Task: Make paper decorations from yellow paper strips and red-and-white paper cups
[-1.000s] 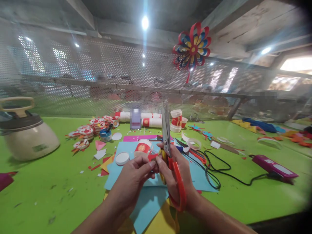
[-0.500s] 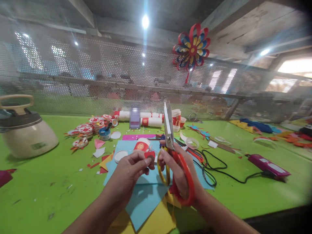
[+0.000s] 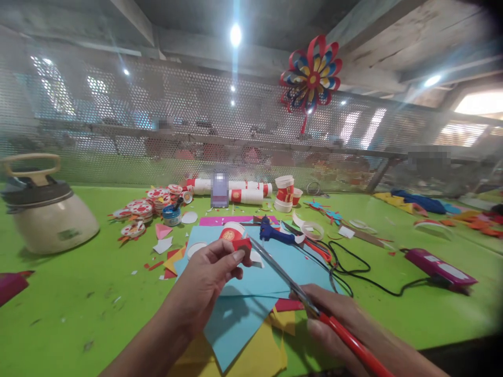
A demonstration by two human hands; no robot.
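Observation:
Between thumb and fingers, my left hand (image 3: 214, 272) pinches a small piece of red paper (image 3: 242, 247). My right hand (image 3: 334, 319) is closed around the red-handled scissors (image 3: 275, 268), whose blades point up and left with their tips close to the red paper. I cannot make out whether the tips touch it. Just behind my left hand a red-and-white paper cup (image 3: 231, 231) lies on blue paper sheets (image 3: 251, 285). A blue glue gun (image 3: 277, 232) rests on the same sheets, beyond the scissors.
Stacked paper cups (image 3: 245, 196) and a phone (image 3: 219, 191) stand at the back. On the left are a kettle-like pot (image 3: 49, 220), a blue jar (image 3: 172, 214) and paper crafts (image 3: 139, 207). A purple power strip (image 3: 440, 269) with a black cable lies right.
My right hand has moved down and to the right. The scissors have swung from upright to slanting, bringing the tips near the red paper. My left hand has barely moved.

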